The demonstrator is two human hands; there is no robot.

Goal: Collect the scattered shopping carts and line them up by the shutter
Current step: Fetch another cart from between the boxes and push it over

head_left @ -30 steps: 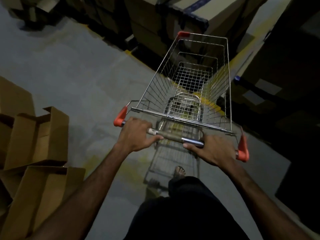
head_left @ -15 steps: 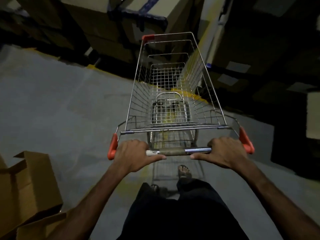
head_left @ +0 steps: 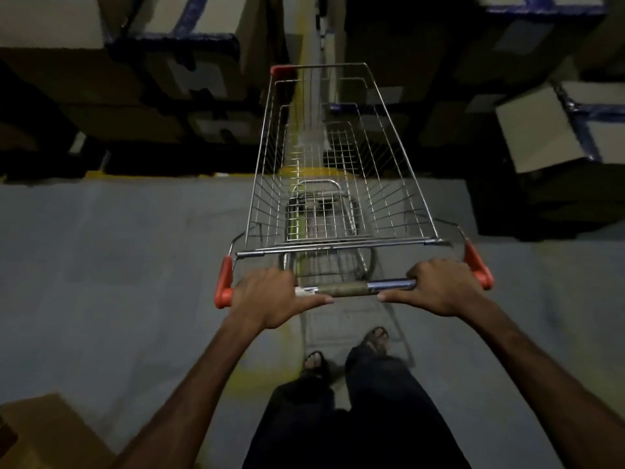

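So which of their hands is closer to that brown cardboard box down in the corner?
Left. The left hand grips the handlebar on the side where the cardboard box sits; the right hand grips the far end.

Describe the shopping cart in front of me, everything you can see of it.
The shopping cart is a bare wire basket of shiny metal, empty, standing upright on the grey floor and pointing toward stacked boxes. Orange-red plastic caps sit at both handle ends and one front corner. Its handle bar is chrome with a worn, dull middle. The left hand and right hand grip it near either end.
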